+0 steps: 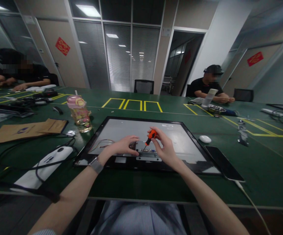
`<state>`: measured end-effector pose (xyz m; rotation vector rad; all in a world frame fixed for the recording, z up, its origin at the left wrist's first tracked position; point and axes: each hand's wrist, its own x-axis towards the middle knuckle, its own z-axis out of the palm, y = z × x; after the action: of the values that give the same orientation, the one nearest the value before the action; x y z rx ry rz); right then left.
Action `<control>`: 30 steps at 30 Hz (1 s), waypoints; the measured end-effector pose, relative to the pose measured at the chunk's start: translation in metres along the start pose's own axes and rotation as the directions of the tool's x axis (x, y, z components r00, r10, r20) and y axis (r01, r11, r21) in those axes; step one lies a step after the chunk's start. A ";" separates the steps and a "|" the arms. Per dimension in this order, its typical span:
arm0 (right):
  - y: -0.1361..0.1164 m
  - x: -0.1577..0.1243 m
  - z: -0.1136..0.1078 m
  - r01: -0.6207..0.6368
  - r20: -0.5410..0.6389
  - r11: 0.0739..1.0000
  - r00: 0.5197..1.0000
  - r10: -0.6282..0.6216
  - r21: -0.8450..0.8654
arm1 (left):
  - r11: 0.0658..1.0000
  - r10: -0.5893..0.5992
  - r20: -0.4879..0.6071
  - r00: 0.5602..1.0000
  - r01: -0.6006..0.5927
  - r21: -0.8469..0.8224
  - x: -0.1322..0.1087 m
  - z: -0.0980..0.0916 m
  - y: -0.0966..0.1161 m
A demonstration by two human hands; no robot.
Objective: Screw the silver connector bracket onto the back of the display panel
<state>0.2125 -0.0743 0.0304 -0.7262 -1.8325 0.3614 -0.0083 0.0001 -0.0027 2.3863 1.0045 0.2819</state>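
A flat panel with a black frame (pixel 129 119) and a grey back lies on the green table in front of me. My right hand (pixel 164 147) grips an orange and black screwdriver (pixel 151 136), its shaft slanting down to a small metal bracket (pixel 148 159) at the panel's near edge. Beside the bracket's left end is my left hand (pixel 125 146), thumb and fingers bent around a small dark part; whether it grips this part or the bracket is hard to tell. Thin wires (pixel 102 142) run across the panel left of that hand.
On the left are a pink-lidded bottle (pixel 81 114), a brown paper bag (pixel 26 130), a white power strip (pixel 43 168) and black cables. A phone (pixel 223 163) and white case (pixel 205 139) lie right of the panel. People (pixel 211 83) sit across and at far left.
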 end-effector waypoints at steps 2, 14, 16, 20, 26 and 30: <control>0.001 -0.001 0.000 0.001 0.021 1.000 1.000 -0.001 0.004 | 1.000 0.003 -0.004 1.000 -0.003 0.001 0.000 0.000 0.001; -0.009 0.002 -0.004 0.023 -0.020 0.999 1.000 -0.024 -0.049 | 0.999 0.037 -0.017 0.999 -0.037 0.023 0.002 0.002 -0.002; -0.008 0.001 -0.004 -0.020 0.038 0.997 0.999 0.017 0.070 | 0.999 0.030 -0.018 0.999 -0.029 0.018 0.002 0.002 -0.002; -0.005 0.002 -0.003 -0.042 -0.011 0.997 0.999 0.043 0.066 | 0.999 0.035 -0.021 0.999 -0.035 0.002 0.001 0.001 -0.002; -0.006 0.006 -0.005 -0.008 -0.166 0.997 0.986 -0.005 -0.077 | 0.999 0.046 -0.018 0.999 -0.047 -0.017 0.001 0.001 -0.001; -0.005 0.006 -0.007 -0.032 -0.170 0.998 0.985 0.023 -0.052 | 0.999 0.042 -0.023 0.999 -0.043 -0.014 0.000 0.001 -0.001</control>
<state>0.2161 -0.0750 0.0405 -0.7963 -1.6778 0.2605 -0.0084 0.0007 -0.0039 2.3989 0.9597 0.3316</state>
